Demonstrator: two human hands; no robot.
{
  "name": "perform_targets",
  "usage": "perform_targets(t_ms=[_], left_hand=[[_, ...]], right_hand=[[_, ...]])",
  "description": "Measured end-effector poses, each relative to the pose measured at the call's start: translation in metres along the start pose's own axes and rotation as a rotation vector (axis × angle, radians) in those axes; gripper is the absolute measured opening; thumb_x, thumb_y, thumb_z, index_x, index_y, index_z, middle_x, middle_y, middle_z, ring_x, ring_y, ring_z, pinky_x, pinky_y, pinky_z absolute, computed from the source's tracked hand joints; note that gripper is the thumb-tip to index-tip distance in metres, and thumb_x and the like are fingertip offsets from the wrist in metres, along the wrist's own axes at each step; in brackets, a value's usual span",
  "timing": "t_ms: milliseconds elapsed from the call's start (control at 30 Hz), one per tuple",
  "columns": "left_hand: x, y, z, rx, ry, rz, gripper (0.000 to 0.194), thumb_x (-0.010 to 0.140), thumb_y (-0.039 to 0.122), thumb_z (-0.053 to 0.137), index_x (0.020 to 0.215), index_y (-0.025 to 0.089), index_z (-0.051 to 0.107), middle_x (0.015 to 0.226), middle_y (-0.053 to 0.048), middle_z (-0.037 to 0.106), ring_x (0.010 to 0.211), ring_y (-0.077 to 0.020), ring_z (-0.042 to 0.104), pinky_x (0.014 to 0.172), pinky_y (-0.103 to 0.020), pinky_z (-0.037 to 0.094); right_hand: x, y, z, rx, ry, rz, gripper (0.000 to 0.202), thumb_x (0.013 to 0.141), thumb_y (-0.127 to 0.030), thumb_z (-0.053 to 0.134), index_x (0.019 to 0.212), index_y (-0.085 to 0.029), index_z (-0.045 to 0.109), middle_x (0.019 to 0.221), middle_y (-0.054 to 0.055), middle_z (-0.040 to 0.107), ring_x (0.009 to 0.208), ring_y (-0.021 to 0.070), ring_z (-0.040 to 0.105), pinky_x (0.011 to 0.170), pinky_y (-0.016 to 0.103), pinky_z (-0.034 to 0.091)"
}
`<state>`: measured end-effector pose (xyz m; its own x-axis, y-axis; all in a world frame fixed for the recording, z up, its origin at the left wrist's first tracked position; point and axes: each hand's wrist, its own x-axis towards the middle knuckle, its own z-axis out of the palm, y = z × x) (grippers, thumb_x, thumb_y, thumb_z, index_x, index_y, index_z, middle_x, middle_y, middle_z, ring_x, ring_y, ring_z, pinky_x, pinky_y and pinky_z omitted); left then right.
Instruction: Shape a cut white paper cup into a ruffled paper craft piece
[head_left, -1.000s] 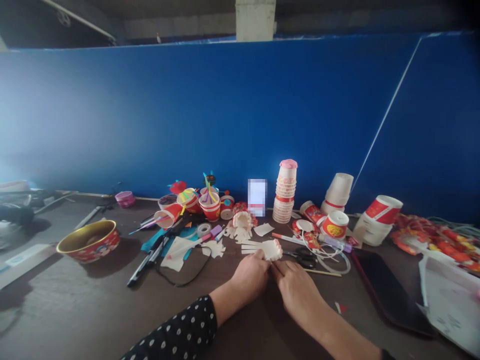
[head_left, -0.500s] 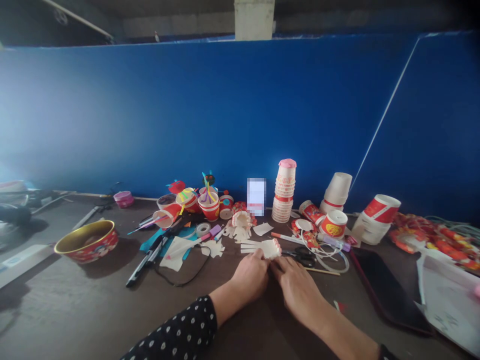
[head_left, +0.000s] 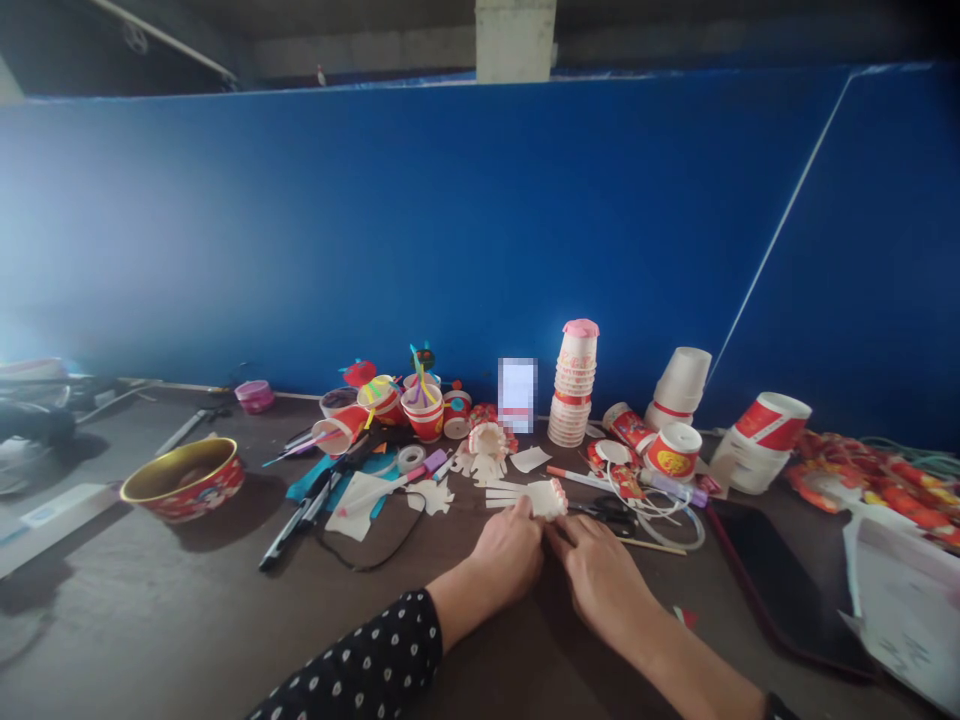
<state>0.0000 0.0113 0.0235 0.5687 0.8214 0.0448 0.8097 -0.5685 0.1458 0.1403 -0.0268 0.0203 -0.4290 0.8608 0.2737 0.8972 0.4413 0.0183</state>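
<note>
White cut paper (head_left: 541,497) lies partly hidden behind 2 hands (head_left: 512,550).

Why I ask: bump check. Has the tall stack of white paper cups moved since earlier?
No; the stack still stands just right of the grey concrete pillar, unshifted either way.

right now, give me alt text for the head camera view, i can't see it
Two bare hands, left and right, work at a white paper piece cut into strips on a dark brown table, before a tall stack of white paper cups and a blue wall.
</note>
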Motion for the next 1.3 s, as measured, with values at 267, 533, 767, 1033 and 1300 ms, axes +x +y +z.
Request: perform_targets(t_ms=[267, 533, 767, 1033, 1300], left_hand=[[0.0, 0.001, -0.001, 0.008, -0.001, -0.016, 0.026, 0.079, 0.016, 0.045, 0.1, 0.013, 0.06, 0.099, -0.012, 0.053, 0.085, -0.0227, 0.059, 0.074, -0.032, 0.05], [0.0, 0.001, -0.003, 0.018, -0.018, -0.021, 0.027, 0.078, 0.017, 0.045, 0.101, 0.013, 0.059, 0.103, -0.013, 0.053, 0.087, -0.0237, 0.06, 0.076, -0.033, 0.051], [0.003, 0.001, -0.005, 0.011, -0.009, -0.032, 0.027, 0.088, 0.024, 0.039, 0.099, 0.016, 0.063, 0.101, -0.011, 0.054, 0.086, -0.0226, 0.061, 0.074, -0.031, 0.051], [0.01, -0.004, 0.004, 0.048, 0.023, -0.072, 0.031, 0.092, 0.029, 0.037, 0.089, 0.018, 0.066, 0.092, -0.007, 0.056, 0.075, -0.0192, 0.061, 0.065, -0.028, 0.049], [0.013, -0.005, 0.009, 0.04, 0.067, -0.084, 0.032, 0.091, 0.029, 0.039, 0.083, 0.017, 0.067, 0.086, -0.007, 0.058, 0.07, -0.0191, 0.062, 0.061, -0.028, 0.049]], right_hand=[[0.001, 0.001, -0.001, -0.009, 0.001, -0.008, 0.032, 0.082, -0.005, 0.044, 0.106, -0.014, 0.063, 0.101, 0.01, 0.064, 0.096, 0.0205, 0.055, 0.087, 0.032, 0.038], [-0.001, 0.015, 0.001, 0.001, 0.043, 0.124, 0.023, 0.085, -0.011, 0.044, 0.085, -0.019, 0.066, 0.082, 0.005, 0.065, 0.083, 0.0202, 0.058, 0.076, 0.031, 0.039], [0.002, 0.028, 0.001, 0.051, 0.043, 0.136, 0.027, 0.09, -0.017, 0.04, 0.084, -0.021, 0.066, 0.08, 0.005, 0.065, 0.081, 0.0179, 0.057, 0.073, 0.027, 0.039], [0.005, 0.032, 0.006, 0.09, 0.053, 0.138, 0.029, 0.089, -0.019, 0.039, 0.08, -0.02, 0.066, 0.078, 0.006, 0.063, 0.079, 0.0178, 0.055, 0.072, 0.027, 0.039], [0.007, 0.032, 0.003, 0.069, 0.043, 0.125, 0.029, 0.088, -0.015, 0.04, 0.075, -0.02, 0.065, 0.076, 0.005, 0.062, 0.077, 0.017, 0.055, 0.071, 0.026, 0.038]])
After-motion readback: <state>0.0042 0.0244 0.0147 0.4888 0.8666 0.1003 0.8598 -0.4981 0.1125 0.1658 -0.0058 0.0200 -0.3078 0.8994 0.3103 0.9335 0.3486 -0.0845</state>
